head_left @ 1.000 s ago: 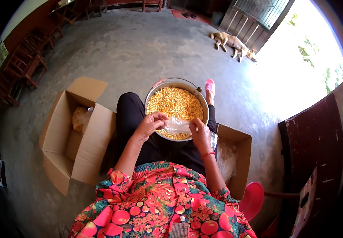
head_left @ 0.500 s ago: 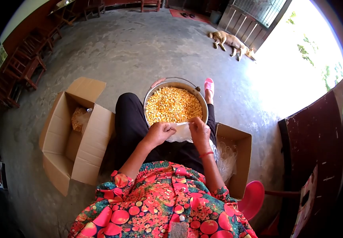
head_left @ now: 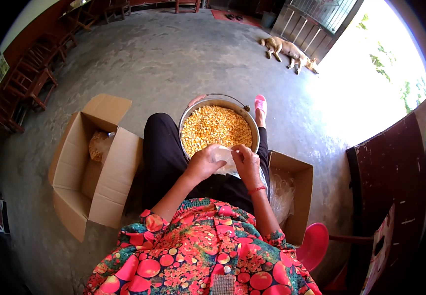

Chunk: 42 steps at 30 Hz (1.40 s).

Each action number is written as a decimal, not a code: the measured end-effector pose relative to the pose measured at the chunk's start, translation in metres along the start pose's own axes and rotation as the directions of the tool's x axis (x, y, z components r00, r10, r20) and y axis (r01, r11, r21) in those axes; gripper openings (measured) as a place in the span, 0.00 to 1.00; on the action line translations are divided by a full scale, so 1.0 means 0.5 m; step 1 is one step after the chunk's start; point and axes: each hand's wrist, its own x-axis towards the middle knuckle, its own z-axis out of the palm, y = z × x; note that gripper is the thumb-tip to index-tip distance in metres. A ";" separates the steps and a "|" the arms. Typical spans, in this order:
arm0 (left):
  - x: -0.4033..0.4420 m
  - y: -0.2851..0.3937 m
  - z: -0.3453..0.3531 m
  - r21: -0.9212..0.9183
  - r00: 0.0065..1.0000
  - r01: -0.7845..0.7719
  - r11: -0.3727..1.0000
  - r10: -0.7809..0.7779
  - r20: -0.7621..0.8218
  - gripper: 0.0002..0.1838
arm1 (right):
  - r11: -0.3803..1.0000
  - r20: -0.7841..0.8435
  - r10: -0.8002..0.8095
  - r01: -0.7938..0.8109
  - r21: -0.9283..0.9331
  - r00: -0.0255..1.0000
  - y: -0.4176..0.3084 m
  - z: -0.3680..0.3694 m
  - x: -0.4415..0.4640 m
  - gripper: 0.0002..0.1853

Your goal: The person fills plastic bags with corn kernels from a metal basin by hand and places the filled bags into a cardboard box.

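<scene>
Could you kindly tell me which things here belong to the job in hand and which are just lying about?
Likely in the job: plastic bag, in left hand and right hand; bucket; kernels; left box, with filled bag; right box, with clear plastic.

Apparently just about: dog; wooden chairs; red mat.

There are 1 left hand [head_left: 205,163], 1 right hand [head_left: 247,167], 1 held plastic bag [head_left: 226,160], 1 bucket [head_left: 255,129] of corn [head_left: 217,127], 2 cardboard boxes [head_left: 116,179], 1 dog [head_left: 287,50], 1 bracelet [head_left: 257,190] and 1 pink shoe [head_left: 260,104].
</scene>
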 end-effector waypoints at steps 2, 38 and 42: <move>-0.006 -0.017 -0.005 0.080 0.998 -0.057 0.995 0.054 0.038 0.26 | 0.998 -0.008 0.056 -0.056 -0.002 0.998 0.001 -0.008 0.001 0.03; 0.002 -0.037 -0.047 -0.871 0.916 0.234 0.431 -0.398 0.049 0.08 | 0.956 0.589 -0.014 0.184 -0.229 0.808 0.086 0.052 -0.066 0.15; 0.006 -0.080 -0.030 -0.795 0.893 0.258 0.549 -0.449 -0.021 0.09 | 0.957 0.397 0.067 -0.171 0.235 0.915 0.048 0.034 -0.019 0.24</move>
